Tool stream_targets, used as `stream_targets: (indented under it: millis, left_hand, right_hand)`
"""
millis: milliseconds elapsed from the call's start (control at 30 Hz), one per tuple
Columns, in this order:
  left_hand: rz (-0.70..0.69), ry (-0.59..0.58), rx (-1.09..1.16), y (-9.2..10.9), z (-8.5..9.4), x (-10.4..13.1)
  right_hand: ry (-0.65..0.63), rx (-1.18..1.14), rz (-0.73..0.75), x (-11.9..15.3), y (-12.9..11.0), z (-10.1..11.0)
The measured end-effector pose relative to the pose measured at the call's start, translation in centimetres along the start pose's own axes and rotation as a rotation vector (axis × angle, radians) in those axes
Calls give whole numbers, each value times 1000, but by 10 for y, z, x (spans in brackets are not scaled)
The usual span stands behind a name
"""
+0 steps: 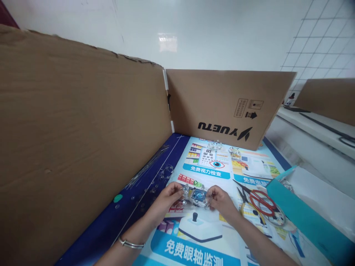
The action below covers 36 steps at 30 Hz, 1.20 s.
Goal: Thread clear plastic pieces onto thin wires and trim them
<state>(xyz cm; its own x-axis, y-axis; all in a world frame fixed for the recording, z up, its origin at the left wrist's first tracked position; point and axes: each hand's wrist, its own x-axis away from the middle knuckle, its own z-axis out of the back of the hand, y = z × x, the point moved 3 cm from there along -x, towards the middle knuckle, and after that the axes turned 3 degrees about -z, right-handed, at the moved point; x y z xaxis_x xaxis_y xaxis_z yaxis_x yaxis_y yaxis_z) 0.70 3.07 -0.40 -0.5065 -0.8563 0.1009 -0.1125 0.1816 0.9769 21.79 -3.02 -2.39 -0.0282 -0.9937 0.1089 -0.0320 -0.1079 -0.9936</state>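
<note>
A clear, see-through beaded piece (196,193) is stretched low over the printed sheet, one end in each hand. My left hand (173,194) pinches its left end between thumb and fingers, and a silver bangle sits on that wrist. At the opposite end, my right hand (220,199) is closed on it with bent fingers. The print beneath shows through, so its exact shape and any thread are hard to make out. More clear bead clusters lie at the far end of the sheet, one (215,146) near the middle and another (234,152) to its right.
Red-handled scissors (263,202), yellow-handled pliers (251,207) and a spool (277,217) lie right of my right hand. Beyond them stands a teal-and-white box (307,214). Cardboard walls (83,140) rise left and behind. Loose clear beads and thin strands (146,167) lie along the left.
</note>
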Motion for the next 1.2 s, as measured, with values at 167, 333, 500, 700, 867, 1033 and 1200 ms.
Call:
stream_targets:
  millis: [167, 333, 500, 700, 867, 1033, 1200]
  left_hand:
    - [3, -12, -22, 4, 1, 1]
    - [-1, -84, 64, 11, 5, 0]
    - [-165, -284, 88, 14, 5, 1]
    - [-191, -231, -71, 3, -6, 2]
    - [-106, -138, 48, -11, -3, -5]
    - [-153, -166, 108, -11, -4, -6]
    - [-277, -139, -123, -11, -11, -5]
  right_hand:
    - [10, -20, 6, -2, 3, 3]
    - [12, -27, 14, -3, 2, 8]
    - [5, -18, -2, -1, 1, 11]
    - [3, -38, 1, -2, 0, 11]
    - [-8, -34, -5, -2, -1, 10]
    - [3, -77, -5, -3, 1, 12]
    - [-25, -64, -9, -2, -2, 9]
